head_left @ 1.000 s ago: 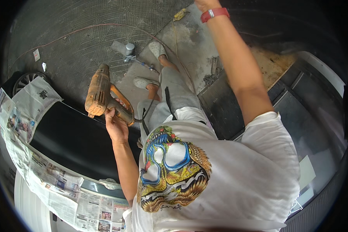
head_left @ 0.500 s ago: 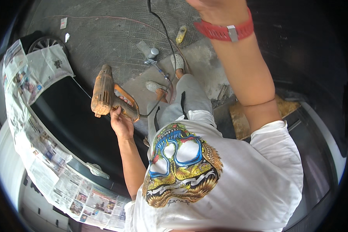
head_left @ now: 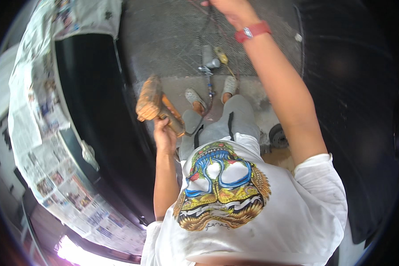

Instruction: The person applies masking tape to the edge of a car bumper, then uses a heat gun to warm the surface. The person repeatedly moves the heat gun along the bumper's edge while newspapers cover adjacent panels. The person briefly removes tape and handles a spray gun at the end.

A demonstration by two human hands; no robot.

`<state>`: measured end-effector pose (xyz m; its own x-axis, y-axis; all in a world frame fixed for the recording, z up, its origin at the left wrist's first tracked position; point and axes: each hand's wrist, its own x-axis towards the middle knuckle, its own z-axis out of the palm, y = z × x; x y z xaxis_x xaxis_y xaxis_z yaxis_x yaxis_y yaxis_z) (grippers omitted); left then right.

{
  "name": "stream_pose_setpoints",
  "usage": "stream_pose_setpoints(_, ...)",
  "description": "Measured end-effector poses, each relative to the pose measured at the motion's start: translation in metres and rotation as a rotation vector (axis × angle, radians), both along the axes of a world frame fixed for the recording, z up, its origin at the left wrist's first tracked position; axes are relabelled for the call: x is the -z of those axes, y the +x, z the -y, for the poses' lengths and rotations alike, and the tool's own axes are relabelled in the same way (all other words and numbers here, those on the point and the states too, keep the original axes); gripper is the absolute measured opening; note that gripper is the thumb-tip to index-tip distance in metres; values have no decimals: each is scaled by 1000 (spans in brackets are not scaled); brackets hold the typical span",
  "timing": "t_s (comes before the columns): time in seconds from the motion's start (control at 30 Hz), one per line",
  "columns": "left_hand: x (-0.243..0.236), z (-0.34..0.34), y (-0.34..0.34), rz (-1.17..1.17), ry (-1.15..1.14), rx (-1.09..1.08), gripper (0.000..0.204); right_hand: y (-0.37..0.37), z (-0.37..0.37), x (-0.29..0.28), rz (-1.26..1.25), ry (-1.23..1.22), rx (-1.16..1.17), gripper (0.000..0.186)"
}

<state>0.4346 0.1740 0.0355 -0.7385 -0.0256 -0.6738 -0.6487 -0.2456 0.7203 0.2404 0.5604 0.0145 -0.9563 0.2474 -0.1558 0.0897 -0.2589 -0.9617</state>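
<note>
My left hand (head_left: 165,135) is closed around the handle of a worn orange heat gun (head_left: 150,99), held beside the dark car panel (head_left: 91,97) with its nozzle pointing away from me. A dark power cord (head_left: 191,132) leaves the base of the handle. My right arm, with a red-strapped watch (head_left: 253,31) on the wrist, stretches far forward. At the top edge, my right hand (head_left: 236,12) has its fingers drawn together where the blurred cord runs up to them. Its fingertips are partly cut off by the frame.
Newspaper sheets (head_left: 53,155) mask the car around the dark panel, and a whitish crumpled piece (head_left: 88,153) covers its handle area. By my feet lie a spray gun (head_left: 206,70) with a grey cup and a yellow bottle (head_left: 221,55). Another dark car surface (head_left: 350,111) stands at right.
My view has turned, so the car panel looks more upright. The heat gun stays in my left hand. My right hand shows more, reaching forward and inward to the cord.
</note>
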Motion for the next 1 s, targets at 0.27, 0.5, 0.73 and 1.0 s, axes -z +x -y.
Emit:
stream_pose_setpoints(0.27,20,22,-11,-4,90,-44,57,-14,29,95,129,450,-351,74)
stream_pose_setpoints(0.5,67,40,-69,-17,179,-10,59,89,131,111,317,347,-491,66)
stream_pose_setpoints(0.73,114,32,-219,-17,527,-114,46,24,263,52,368,388,-529,54)
stream_pose_setpoints(1.0,202,105,-314,-136,149,306,63,-110,315,168,573,69,-672,61)
